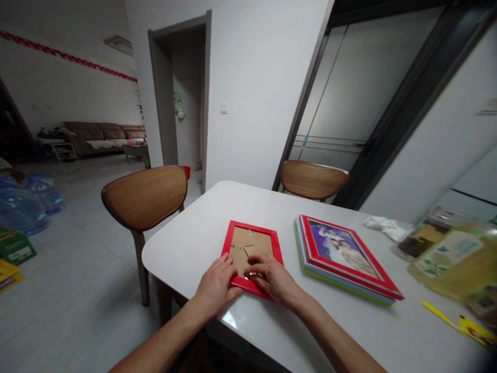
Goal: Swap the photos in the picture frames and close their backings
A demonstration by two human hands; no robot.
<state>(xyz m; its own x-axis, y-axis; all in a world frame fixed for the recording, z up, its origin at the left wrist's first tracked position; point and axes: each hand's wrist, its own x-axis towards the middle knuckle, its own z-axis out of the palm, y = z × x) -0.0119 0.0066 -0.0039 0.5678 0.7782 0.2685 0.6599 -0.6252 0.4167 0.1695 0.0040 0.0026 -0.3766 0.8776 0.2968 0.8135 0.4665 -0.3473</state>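
Observation:
A red picture frame [276, 243] lies face down on the white table [202, 228], its tan backing board [262, 243] up. Small metal clips [235, 247] sit near the board's edges, and a dark narrow strip stands out from its middle. My left hand [216, 284] grips the frame's near left corner, fingers on top and thumb at the near edge. Over the near right part of the board, my right hand [274, 277] has its fingers curled at a small shiny metal clip [251, 274]. Those fingers partly hide the clip.
Right of my hands lies a stack of frames [345, 248], a red one with a photo on top. Farther right are a white cloth [386, 227], a yellowish plastic package [450, 259] and a yellow item [477, 331]. Wooden chairs [147, 197] stand at the table.

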